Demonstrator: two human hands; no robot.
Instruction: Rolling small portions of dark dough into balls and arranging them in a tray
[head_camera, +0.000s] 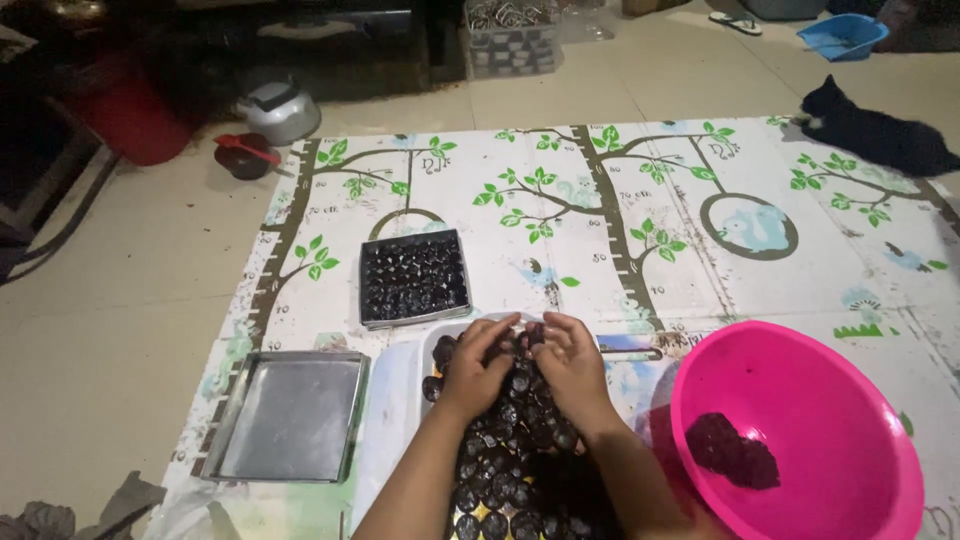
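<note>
My left hand (478, 364) and my right hand (567, 362) rest side by side on a tray (428, 352) packed with several small dark round pieces (505, 455). The fingers of both hands are bent over the pieces at the tray's far end and touch them. Whether a piece is pinched between the fingers is hidden. A pink plastic bowl (820, 410) stands to the right of my right forearm, with a lump of dark dough (730, 450) inside it.
A square tray full of dark pieces (414, 277) lies beyond my hands. A bare metal tray (290, 414) sits at the left. All rest on a tree-printed mat (620, 220). A black cat (870, 130) lies at the far right; a blue dustpan (842, 35) and a pot (278, 108) sit on the floor.
</note>
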